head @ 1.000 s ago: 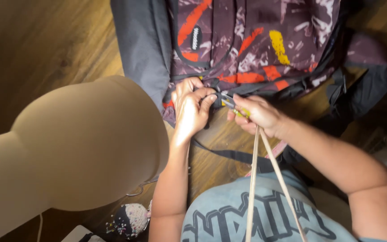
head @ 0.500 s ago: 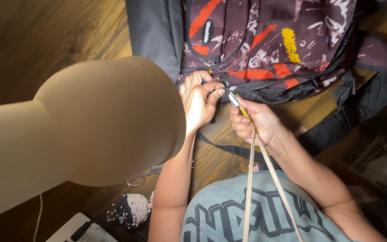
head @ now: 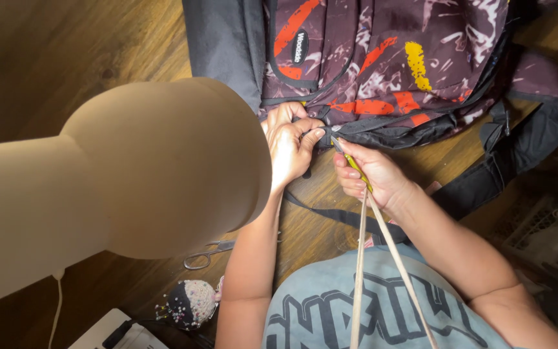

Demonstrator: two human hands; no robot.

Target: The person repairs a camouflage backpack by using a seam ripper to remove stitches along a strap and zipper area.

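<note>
In the head view, the person is bending over a dark maroon backpack (head: 389,64) that is lying flat on a wooden table (head: 98,52), its printed front — splashed with red, yellow and white marks — facing up. The left hand (head: 290,145) is resting on the lower edge of the backpack, its grip pressed together on a fold of the black fabric beside the zipper line, fingers curled over and thumb tucked against them. The right hand (head: 372,174) is sitting just beside it, slightly nearer the person's body, and its grip is pinching a slim yellow-handled tool (head: 351,160) whose tip is pointing up into the seam next to the left thumb; what kind of tool it is cannot be told. Two pale cords (head: 372,271) are running from under the right hand down across the person's grey printed shirt (head: 356,310).

A black strap (head: 330,216) is trailing from the backpack across the table between the two forearms, and another black strap with a buckle (head: 498,155) is lying off to the right. Nearer the person — beside the left forearm — a pair of scissors (head: 208,254) is lying flat, and a round pincushion (head: 188,304) stuck with coloured pins is sitting below them. A large smooth tan shape (head: 117,187) is covering much of the left half of the view.
</note>
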